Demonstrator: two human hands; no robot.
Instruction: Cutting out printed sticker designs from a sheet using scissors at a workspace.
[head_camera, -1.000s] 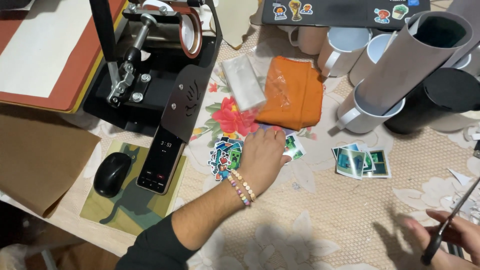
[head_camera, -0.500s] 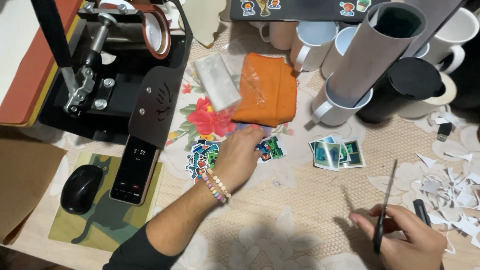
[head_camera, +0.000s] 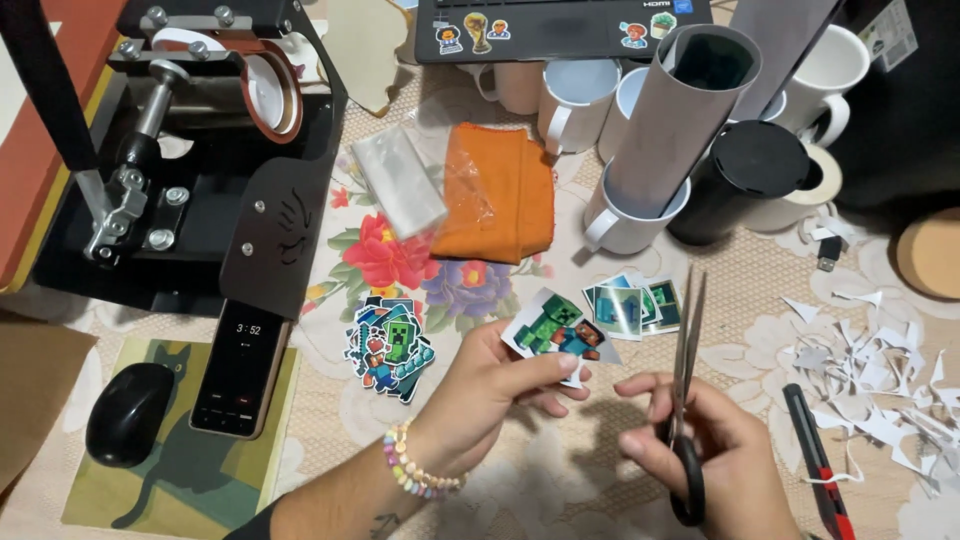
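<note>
Above the lace tablecloth (head_camera: 760, 300), left hand (head_camera: 490, 385) pinches a printed sticker (head_camera: 553, 330); right hand (head_camera: 700, 450) grips nearly closed scissors (head_camera: 686, 380) just beside it.

Edges and hands are hiding parts

The laptop (head_camera: 560, 25) is running off the top edge; the right hand (head_camera: 700, 455) is covering the scissors' (head_camera: 686, 400) handles; the utility knife (head_camera: 815, 460) is leaving the bottom edge; sticker (head_camera: 555, 330) details are blurring.
</note>
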